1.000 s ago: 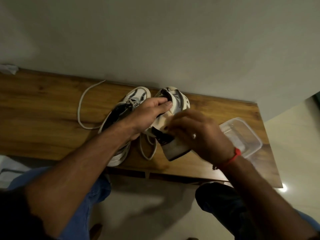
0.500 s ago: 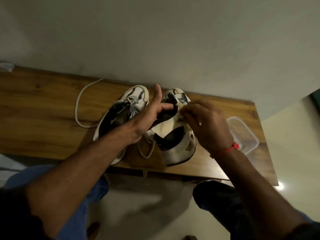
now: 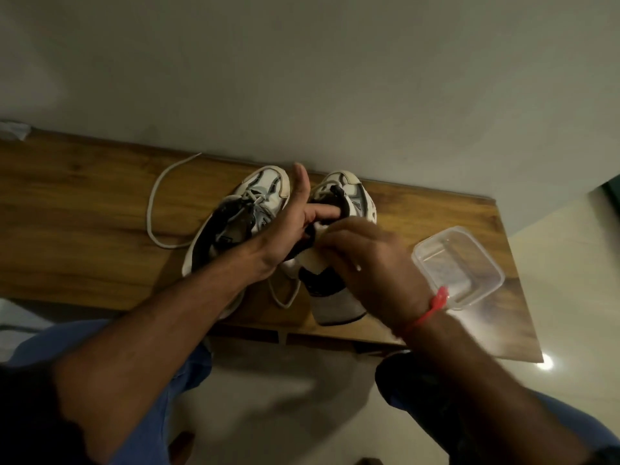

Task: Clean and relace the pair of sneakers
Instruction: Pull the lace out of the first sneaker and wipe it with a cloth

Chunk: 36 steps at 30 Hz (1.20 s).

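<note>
Two white and grey sneakers stand toe-to-wall on a wooden bench (image 3: 84,209). The left sneaker (image 3: 255,196) still carries a lace. My left hand (image 3: 292,226) reaches into the right sneaker (image 3: 355,199), its fingers curled round the black tongue and its thumb pointing up. My right hand (image 3: 365,260) is over the same sneaker's opening, fingers bent down onto its white inner edge; whether they pinch anything is hidden. A loose white lace (image 3: 157,203) curves on the bench left of the shoes. A second lace loop (image 3: 285,297) hangs between the heels.
A clear plastic container (image 3: 459,266) sits on the bench just right of my right wrist. A pale cloth (image 3: 13,129) lies at the bench's far left end. The wall runs right behind the shoes. My knees and the tiled floor (image 3: 268,380) are below the bench edge.
My left thumb has lifted and its fingers have gone deeper into the right sneaker. My right hand went up to the tongue, then came back down over the opening.
</note>
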Each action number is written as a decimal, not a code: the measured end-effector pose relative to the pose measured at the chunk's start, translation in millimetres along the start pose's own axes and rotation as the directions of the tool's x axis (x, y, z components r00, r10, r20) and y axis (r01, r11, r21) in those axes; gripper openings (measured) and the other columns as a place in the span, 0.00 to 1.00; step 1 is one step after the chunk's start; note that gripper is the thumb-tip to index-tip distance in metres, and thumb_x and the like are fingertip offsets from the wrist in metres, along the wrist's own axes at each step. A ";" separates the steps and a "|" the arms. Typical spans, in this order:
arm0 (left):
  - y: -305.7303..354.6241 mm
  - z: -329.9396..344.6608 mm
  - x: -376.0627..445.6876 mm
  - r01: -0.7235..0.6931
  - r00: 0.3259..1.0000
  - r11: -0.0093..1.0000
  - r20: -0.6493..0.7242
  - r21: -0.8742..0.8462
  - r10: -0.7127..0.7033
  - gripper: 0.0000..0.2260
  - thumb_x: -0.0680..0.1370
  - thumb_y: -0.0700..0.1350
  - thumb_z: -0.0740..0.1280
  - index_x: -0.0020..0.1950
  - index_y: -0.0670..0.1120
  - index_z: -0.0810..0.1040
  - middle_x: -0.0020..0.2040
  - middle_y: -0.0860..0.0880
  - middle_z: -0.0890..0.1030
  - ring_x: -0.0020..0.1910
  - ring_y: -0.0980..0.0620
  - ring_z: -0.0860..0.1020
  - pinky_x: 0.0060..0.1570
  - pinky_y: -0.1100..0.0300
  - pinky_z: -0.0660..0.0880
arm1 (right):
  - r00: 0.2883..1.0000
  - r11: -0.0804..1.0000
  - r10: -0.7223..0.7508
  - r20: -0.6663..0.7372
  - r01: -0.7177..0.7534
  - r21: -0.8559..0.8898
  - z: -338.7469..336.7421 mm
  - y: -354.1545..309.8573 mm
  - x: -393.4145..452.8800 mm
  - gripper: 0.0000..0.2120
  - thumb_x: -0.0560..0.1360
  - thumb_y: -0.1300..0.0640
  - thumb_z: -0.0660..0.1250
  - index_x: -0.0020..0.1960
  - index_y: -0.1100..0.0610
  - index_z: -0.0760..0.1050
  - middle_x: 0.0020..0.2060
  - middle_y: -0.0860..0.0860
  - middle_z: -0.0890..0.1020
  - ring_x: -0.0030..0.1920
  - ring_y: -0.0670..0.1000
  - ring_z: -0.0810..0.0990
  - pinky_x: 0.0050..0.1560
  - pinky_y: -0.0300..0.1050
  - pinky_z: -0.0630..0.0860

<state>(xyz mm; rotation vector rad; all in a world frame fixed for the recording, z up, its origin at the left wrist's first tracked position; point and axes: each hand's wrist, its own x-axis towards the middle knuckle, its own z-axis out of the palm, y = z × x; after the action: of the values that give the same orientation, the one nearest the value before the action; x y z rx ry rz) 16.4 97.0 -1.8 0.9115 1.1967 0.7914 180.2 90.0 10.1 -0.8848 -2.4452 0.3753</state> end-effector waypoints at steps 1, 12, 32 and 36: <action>-0.7 -0.1 -0.1 0.012 1.000 1.000 -0.009 -0.007 -0.013 0.52 0.71 0.76 0.35 0.71 0.42 0.76 0.60 0.45 0.85 0.61 0.48 0.82 0.66 0.51 0.76 | 0.995 0.996 -0.082 0.062 0.081 0.030 7.3 -15.6 -3.0 0.10 0.77 0.60 0.64 0.52 0.62 0.82 0.49 0.57 0.82 0.48 0.53 0.81 0.47 0.44 0.79; 0.2 -1.3 -1.8 -0.041 0.997 0.999 -0.060 0.015 0.042 0.51 0.72 0.74 0.33 0.70 0.43 0.77 0.59 0.44 0.85 0.64 0.46 0.80 0.74 0.42 0.66 | 1.000 0.999 0.001 0.012 0.000 -0.045 3.9 0.4 -1.4 0.11 0.77 0.58 0.64 0.53 0.62 0.82 0.49 0.57 0.81 0.47 0.54 0.80 0.45 0.48 0.81; -3.7 -17.8 4.4 -0.046 0.997 0.999 -0.063 0.023 0.047 0.57 0.58 0.87 0.53 0.70 0.47 0.78 0.67 0.47 0.81 0.68 0.50 0.77 0.73 0.40 0.67 | 0.911 0.853 0.410 0.050 -0.402 0.334 -29.1 61.7 2.2 0.11 0.77 0.65 0.69 0.56 0.55 0.82 0.54 0.51 0.80 0.53 0.49 0.81 0.54 0.45 0.81; -5.2 -18.1 6.4 -0.050 0.996 0.998 -0.071 0.034 0.052 0.57 0.58 0.86 0.54 0.71 0.47 0.77 0.67 0.47 0.80 0.69 0.49 0.76 0.74 0.40 0.66 | 0.937 0.898 0.342 0.069 -0.347 0.271 -24.5 60.4 1.7 0.08 0.77 0.62 0.68 0.54 0.53 0.82 0.58 0.51 0.79 0.57 0.49 0.80 0.56 0.41 0.79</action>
<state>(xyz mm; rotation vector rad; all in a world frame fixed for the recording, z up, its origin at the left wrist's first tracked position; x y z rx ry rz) 0.1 103.4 -11.3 0.9497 1.2561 0.8540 223.7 138.5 6.1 -1.1892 -2.1723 0.8386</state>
